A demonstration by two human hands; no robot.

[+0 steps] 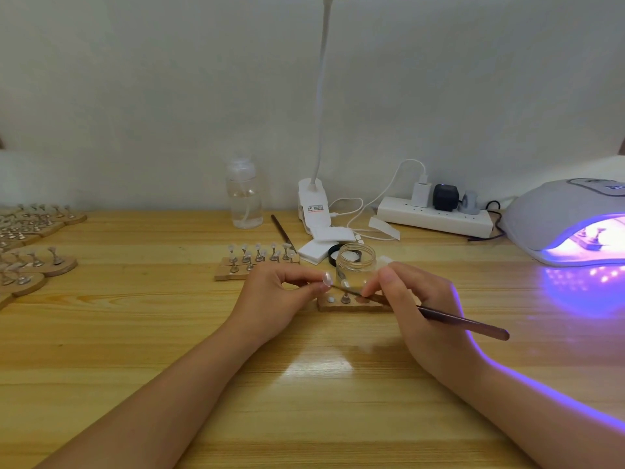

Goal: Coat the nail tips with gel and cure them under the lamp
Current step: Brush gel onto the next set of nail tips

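I see my left hand (pixel 274 292) near the middle of the table (pixel 135 333), fingers curled, pinching a clear nail tip (pixel 326 278) between thumb and forefinger. Whether the tip sits on a stand I cannot tell; the fingers hide what is under it. My right hand (pixel 416 309) grips a brush (pixel 463 322), its dark handle sticking out to the right past my palm. The bristle end reaches left to the tip and seems to touch its lower edge, though the contact is too small to be sure of.

Just behind my fingers lies a wooden block (pixel 351 304). I make out one white tip lying on it and one metal stand with a tip; my right fingers cover the rest. A small glass jar (pixel 355 265) stands right behind the block, its black lid (pixel 334 253) just beside it at the back left. The jar's contents are hard to read through the glass.

Further left, a second block (pixel 257 262) carries two rows of tips on stands. At the far left more blocks (pixel 37 262) with stands run off the edge.

The curing lamp (pixel 571 221) sits at the right, cut off by the frame, glowing violet. Something stands inside it, washed out by the glare. Along the wall are a clear bottle (pixel 244 194), a clip lamp (pixel 313 204) whose neck leaves the top of the view, and a power strip (pixel 436 220). A second brush (pixel 283 231) lies beside white pads (pixel 329 236).
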